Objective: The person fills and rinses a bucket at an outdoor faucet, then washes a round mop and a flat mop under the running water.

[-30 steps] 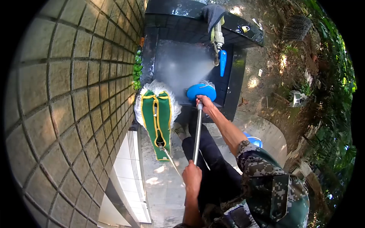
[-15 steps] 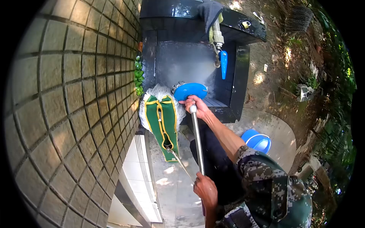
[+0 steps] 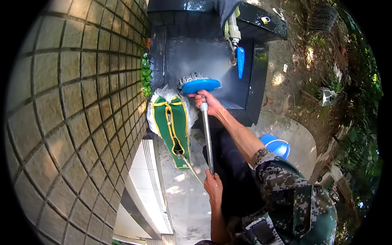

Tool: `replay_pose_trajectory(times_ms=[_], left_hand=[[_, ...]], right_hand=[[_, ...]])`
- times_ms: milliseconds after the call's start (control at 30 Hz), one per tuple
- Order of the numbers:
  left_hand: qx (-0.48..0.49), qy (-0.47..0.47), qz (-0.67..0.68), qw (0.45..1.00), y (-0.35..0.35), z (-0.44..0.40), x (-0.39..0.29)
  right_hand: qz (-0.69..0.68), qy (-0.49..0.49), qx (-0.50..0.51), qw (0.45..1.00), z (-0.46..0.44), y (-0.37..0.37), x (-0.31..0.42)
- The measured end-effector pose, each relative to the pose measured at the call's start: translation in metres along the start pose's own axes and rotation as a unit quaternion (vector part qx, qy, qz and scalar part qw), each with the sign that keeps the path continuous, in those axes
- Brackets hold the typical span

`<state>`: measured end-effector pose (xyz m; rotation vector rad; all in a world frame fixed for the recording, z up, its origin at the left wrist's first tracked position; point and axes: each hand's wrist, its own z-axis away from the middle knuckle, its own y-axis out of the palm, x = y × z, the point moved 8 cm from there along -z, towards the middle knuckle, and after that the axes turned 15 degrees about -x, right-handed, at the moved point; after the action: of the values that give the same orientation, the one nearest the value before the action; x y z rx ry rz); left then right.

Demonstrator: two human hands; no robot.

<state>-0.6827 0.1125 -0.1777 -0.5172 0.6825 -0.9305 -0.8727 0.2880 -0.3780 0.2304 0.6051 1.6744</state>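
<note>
My right hand (image 3: 207, 102) is closed around the upper end of a silver mop pole (image 3: 207, 134), just below the blue disc (image 3: 201, 86) of a round mop. Grey-white mop strands (image 3: 194, 76) show beyond the disc, over the dark basin (image 3: 196, 53). Lower on the same pole, my left hand (image 3: 213, 188) is wrapped round it. To the left stands a dust mop with a green, yellow-edged back (image 3: 172, 128) and white fringe. Its thin handle (image 3: 190, 166) runs towards my left hand; whether that hand touches it I cannot tell.
Above the basin is a tap with a blue lever (image 3: 240, 63), and a dark cloth (image 3: 225, 10) hangs over its pipe. A padlock (image 3: 264, 20) lies on the ledge. The tiled wall (image 3: 77, 110) rises on the left; a blue bucket (image 3: 274, 145) stands at the right.
The round mop has moved a little forward over the basin, and more of its strands show. Both hands have gone forward with the pole. The dust mop looks nearly unmoved.
</note>
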Motion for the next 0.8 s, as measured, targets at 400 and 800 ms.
replay_pose_trajectory(times_ms=[400,800], left_hand=[[0.0,-0.036,0.027,0.999,0.061,-0.056,0.045],[0.047,0.03,0.018,0.998,0.066,-0.057,0.032]], right_hand=[[0.249,-0.246,-0.152,0.924,0.016,-0.003,0.051],[0.226,-0.311,-0.201,0.901,0.052,-0.029,0.083]])
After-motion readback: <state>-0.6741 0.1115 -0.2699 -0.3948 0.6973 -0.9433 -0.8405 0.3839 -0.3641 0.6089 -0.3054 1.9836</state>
